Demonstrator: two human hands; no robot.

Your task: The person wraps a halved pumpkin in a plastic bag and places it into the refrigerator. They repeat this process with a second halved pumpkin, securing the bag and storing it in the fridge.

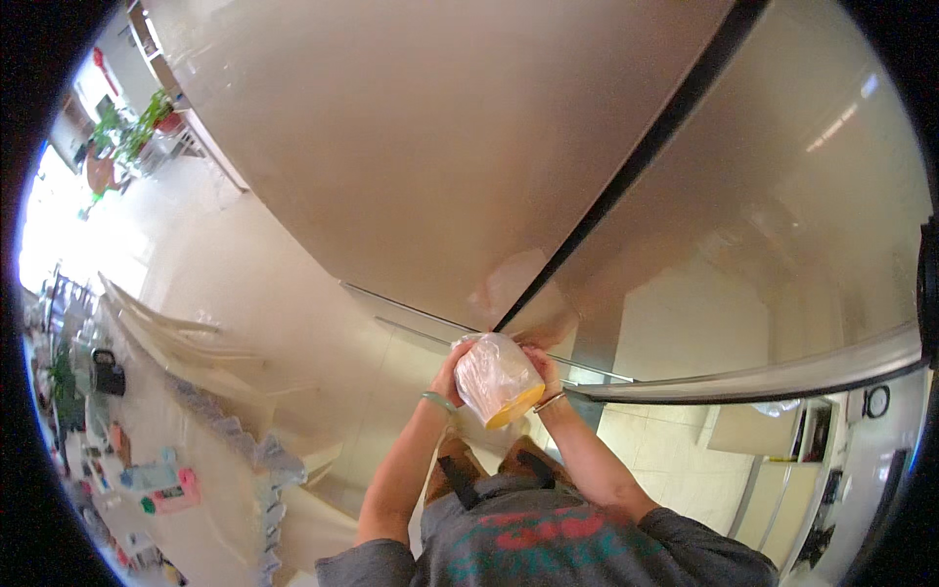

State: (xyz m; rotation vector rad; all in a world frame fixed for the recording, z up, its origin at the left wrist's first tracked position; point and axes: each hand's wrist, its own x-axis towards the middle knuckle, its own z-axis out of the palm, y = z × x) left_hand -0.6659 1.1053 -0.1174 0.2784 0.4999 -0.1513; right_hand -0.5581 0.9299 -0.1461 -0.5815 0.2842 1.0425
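Observation:
Between both hands, in front of my body, is a rounded bundle of clear, crinkled plastic wrap [494, 374] with a yellow edge at its near lower side; what lies inside is hard to make out. My left hand [452, 376] is closed around its left side, a pale bangle on that wrist. From the right, my right hand [543, 368] grips it too, with a thin bracelet at the wrist. Just beyond the bundle stands a large metallic refrigerator [421, 147], a dark gap running between its two smooth door panels.
At the left, a table [186, 430] with a lace-edged cover carries several small items, including a pink container [178, 492]. Pale chairs [176, 328] stand beside it. Potted plants [137, 127] are at the far left. Low cabinets [782, 494] line the right side.

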